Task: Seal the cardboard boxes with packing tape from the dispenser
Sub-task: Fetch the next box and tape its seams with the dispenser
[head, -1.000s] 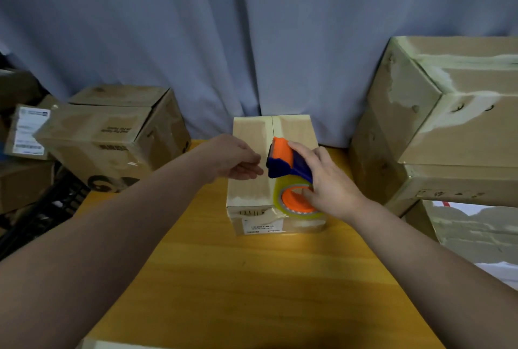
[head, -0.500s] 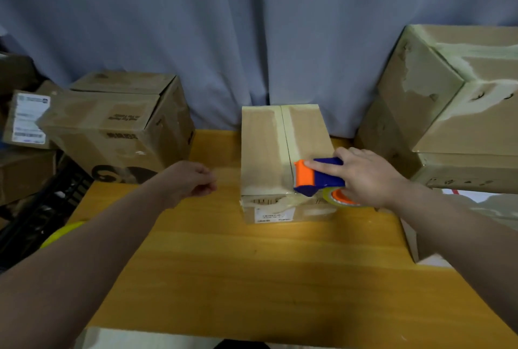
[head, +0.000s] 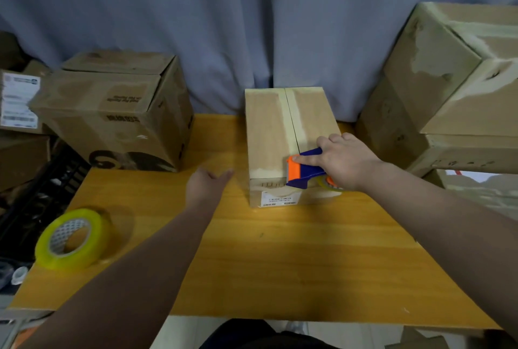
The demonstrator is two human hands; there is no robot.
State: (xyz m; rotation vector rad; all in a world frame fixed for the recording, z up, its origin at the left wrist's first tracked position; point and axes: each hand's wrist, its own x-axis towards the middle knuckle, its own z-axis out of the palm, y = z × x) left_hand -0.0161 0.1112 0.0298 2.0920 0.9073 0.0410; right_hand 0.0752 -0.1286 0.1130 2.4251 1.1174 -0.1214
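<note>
The small cardboard box (head: 269, 135) is stood at the middle of the far half of the wooden table (head: 280, 259), its flaps closed and its back edge against the grey curtain (head: 224, 12). A pale strip of tape (head: 297, 121) is seen laid along the centre seam from the far edge towards the near one. The blue and orange dispenser (head: 305, 169) is held at the near top edge of the box, tipped over onto the front face, and it is grasped from the right by the right hand (head: 346, 162), whose fingers are wrapped over its body. The left hand (head: 206, 184) is held just above the table, near the box's left side but apart from it, with its fingers relaxed and nothing in them.

The top seam of this box is judged to be almost sealed. What is thought to be left is for the tape to be carried down the front face, cut at the blade and pressed flat.

A spare roll of yellowish tape (head: 84, 253) is lain at the table's left edge. A larger box (head: 112, 119) is set at the far left and stacked boxes (head: 454, 90) at the right. Whether these are sealed cannot be told.
</note>
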